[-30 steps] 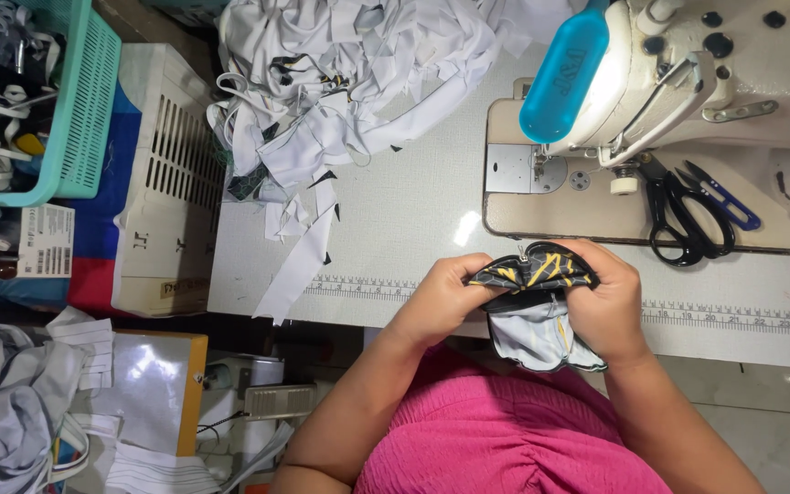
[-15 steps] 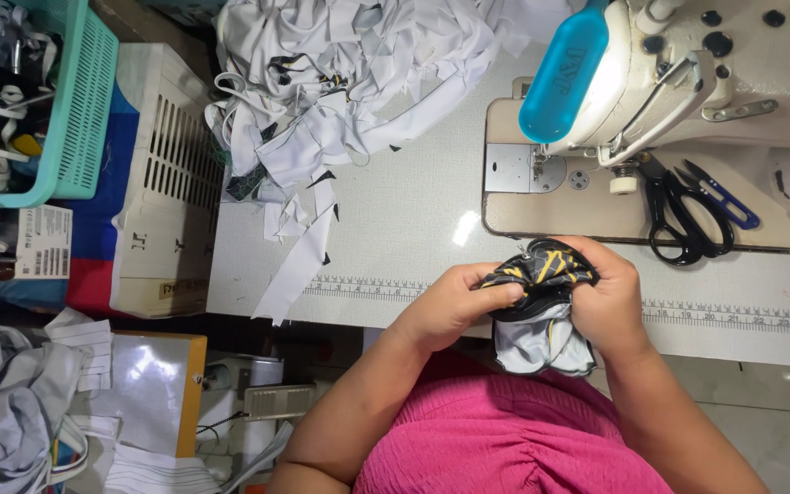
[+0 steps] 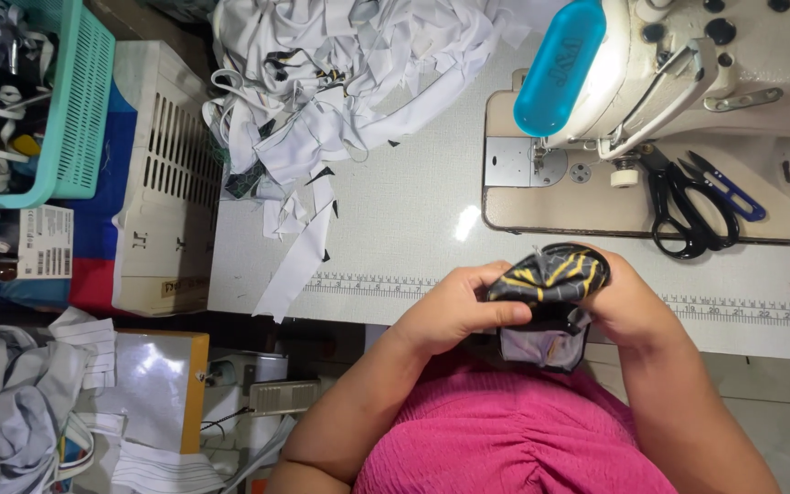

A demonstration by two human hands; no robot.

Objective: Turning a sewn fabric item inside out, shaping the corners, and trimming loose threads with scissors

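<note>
While the worktop [image 3: 395, 229] and sewing machine [image 3: 688, 82] beyond the hands sit as before, the black-and-yellow cloth [image 3: 549, 274] has shifted slightly. Both hands are closed on it over the near edge: left hand [image 3: 454, 311] pinching its left end, right hand [image 3: 628, 306] wrapped around the right. Its pale lining now hangs lower beneath them, so the handling continues. Scissors [image 3: 688, 206] lie just past the right hand.
</note>
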